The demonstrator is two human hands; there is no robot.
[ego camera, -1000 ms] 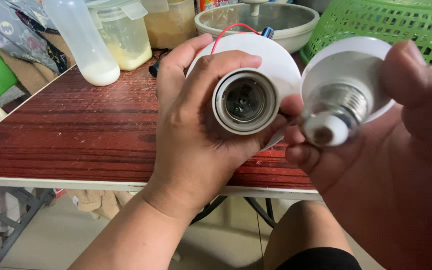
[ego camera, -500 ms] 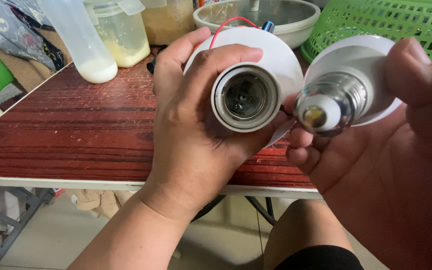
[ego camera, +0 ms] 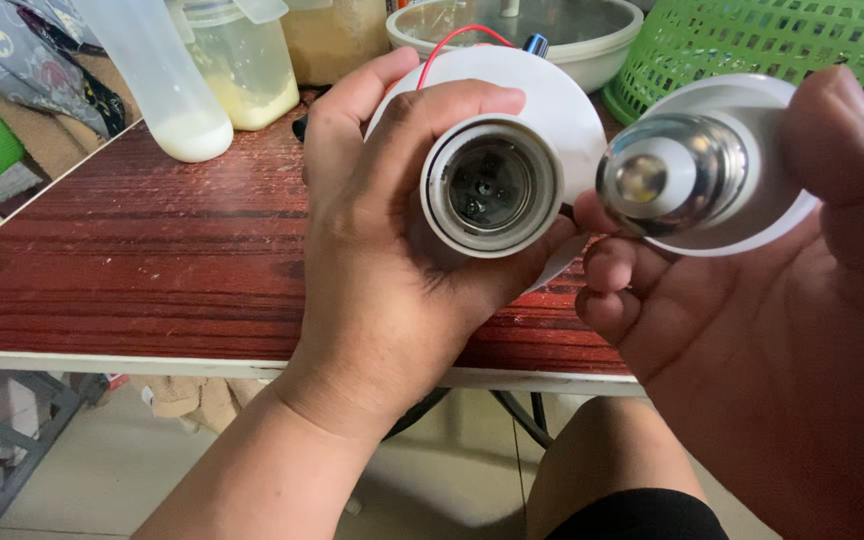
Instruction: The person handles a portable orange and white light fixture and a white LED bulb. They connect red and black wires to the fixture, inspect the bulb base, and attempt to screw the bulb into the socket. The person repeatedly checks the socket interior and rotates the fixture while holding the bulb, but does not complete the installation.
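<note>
Nearest to us, our right hand [ego camera: 782, 330] fills the lower right of the view, its fingers curled up around a white light bulb [ego camera: 712, 165] with the thumb pressed over the bulb's upper right edge. The bulb is turned so that its silver screw base [ego camera: 667, 178] points toward us and a little to the left, the rounded contact tip showing in the middle.

Just to the left of it, our left hand [ego camera: 392, 270] is closed firmly around a white lamp socket [ego camera: 492, 185], thumb across the top and fingers wrapped underneath. The socket's open mouth faces us, and we can see the dark contacts inside its metal-lined throat. Behind the socket spreads its round white mounting plate [ego camera: 552, 100], from which a thin red wire [ego camera: 452, 45] loops upward. The screw base and the socket's rim sit just beside each other, not joined; both are held in the air above the near edge of the table.

Beyond the hands lies the dark red wooden table [ego camera: 152, 270]. At its far side stand a cloudy plastic bottle [ego camera: 157, 75] on the left, a clear lidded container [ego camera: 242, 60] with yellowish contents next to it, a pale bowl [ego camera: 572, 30] behind the plate, and a green plastic basket [ego camera: 752, 40] at the far right.
</note>
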